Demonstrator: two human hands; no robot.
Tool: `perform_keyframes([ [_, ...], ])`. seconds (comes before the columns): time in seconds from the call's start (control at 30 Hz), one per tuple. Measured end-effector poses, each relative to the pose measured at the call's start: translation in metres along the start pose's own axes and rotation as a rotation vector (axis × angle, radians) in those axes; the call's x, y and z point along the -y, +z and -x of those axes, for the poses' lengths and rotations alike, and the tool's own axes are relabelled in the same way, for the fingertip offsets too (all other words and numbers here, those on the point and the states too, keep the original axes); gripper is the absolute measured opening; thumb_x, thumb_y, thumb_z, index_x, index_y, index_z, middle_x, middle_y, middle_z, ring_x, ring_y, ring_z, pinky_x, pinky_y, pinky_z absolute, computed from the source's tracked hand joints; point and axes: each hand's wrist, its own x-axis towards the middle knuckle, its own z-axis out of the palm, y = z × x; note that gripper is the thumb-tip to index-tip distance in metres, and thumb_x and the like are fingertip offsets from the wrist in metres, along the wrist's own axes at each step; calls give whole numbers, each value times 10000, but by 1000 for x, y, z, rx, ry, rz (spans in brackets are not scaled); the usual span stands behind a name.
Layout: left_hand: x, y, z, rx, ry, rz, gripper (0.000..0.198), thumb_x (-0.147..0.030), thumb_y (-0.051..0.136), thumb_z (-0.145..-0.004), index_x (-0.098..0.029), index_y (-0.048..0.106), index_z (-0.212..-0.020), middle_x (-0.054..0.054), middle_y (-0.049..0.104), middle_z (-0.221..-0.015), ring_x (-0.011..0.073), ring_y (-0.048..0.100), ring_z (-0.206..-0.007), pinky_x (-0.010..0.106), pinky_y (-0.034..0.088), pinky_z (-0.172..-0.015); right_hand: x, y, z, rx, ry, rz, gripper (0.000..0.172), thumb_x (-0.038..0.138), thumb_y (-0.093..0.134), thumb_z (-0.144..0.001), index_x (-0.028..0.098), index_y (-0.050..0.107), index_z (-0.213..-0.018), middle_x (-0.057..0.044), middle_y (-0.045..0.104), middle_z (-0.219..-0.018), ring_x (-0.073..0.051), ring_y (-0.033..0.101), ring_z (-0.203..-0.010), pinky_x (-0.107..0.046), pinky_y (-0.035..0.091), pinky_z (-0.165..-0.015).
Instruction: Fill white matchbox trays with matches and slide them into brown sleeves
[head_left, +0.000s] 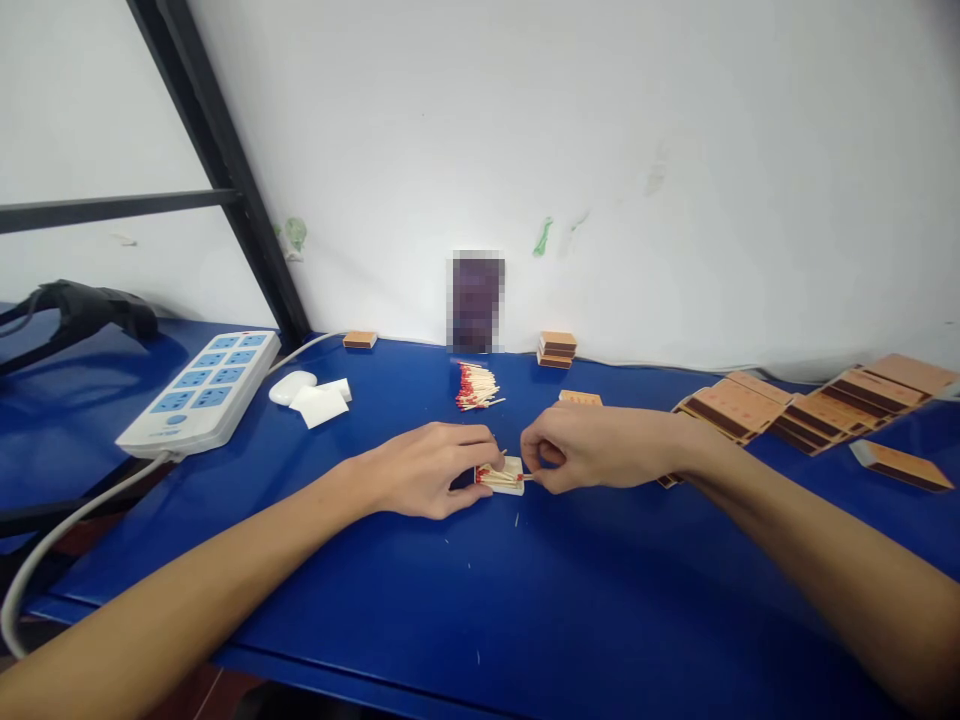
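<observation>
On the blue table, a small white matchbox tray (513,488) holds several red-tipped matches (495,476). My left hand (435,468) grips the tray's left end, thumb at the near side and fingers at the far side. Just right of the tray, my right hand (574,447) pinches a match (526,477), its red head pointing left over the tray's right edge. Behind the tray lies a loose pile of matches (477,387), heads mostly to the left. A matchbox cover (581,398) is partly hidden behind my right hand.
Matchboxes are stacked (556,349) by the wall, with a single matchbox (360,340) farther left. Flat matchbox sleeves (739,405) spread across the right side. A power strip (202,390), its cable, and white paper pieces (320,404) occupy the left. A pixelated dark object (476,302) leans against the wall.
</observation>
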Motion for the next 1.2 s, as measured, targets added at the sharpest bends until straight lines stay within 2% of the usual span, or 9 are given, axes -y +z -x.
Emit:
perform_keyframes([
  [0.17,-1,0,-1,-9,-14,18,120,-241,513,-887,-166,555,-971,51,612,-940,161,576,-820,269,435,-733,5,8,-9,-118,-62,41,95,248,551,-763,188,573,-694,22,556,-663,-100,434,-579,-238,289,-522],
  [0.33,-2,-1,-1,-24,-105,103,127,-252,564,-846,-189,506,-940,20,601,-886,147,555,-762,265,417,-705,3,20,-21,-194,-133,58,119,259,569,-781,182,551,-693,28,553,-644,-89,407,-543,-234,286,-517],
  [0.5,0,0,-1,-69,-156,157,213,-287,616,-805,-197,478,-940,19,565,-913,158,538,-813,279,424,-729,3,25,-27,-337,-91,99,167,232,572,-796,176,550,-640,29,513,-585,-89,374,-527,-242,270,-522],
  [0.7,4,-1,0,-49,-171,160,251,-321,634,-797,-195,471,-942,20,555,-925,158,525,-809,292,417,-742,4,24,-26,-217,-89,27,192,270,552,-830,182,580,-662,35,533,-589,-80,357,-500,-232,277,-506],
  [0.9,7,-3,0,-24,-219,127,277,-404,634,-800,-199,473,-893,-18,546,-809,133,495,-704,273,389,-674,3,28,-28,-249,-46,84,209,259,504,-835,197,612,-667,13,571,-588,-100,418,-523,-247,260,-509],
  [1.03,8,-2,0,-21,-213,121,281,-414,634,-798,-195,480,-880,-20,534,-783,122,482,-662,257,373,-626,6,30,-29,-294,16,199,247,229,476,-826,196,608,-620,1,571,-567,-108,427,-518,-258,234,-505],
  [1.2,9,-2,0,-42,-201,119,285,-412,639,-794,-185,494,-885,-7,545,-797,121,488,-654,251,360,-603,12,30,-30,-303,25,284,246,219,468,-846,183,626,-661,-25,599,-630,-118,459,-569,-261,228,-525],
])
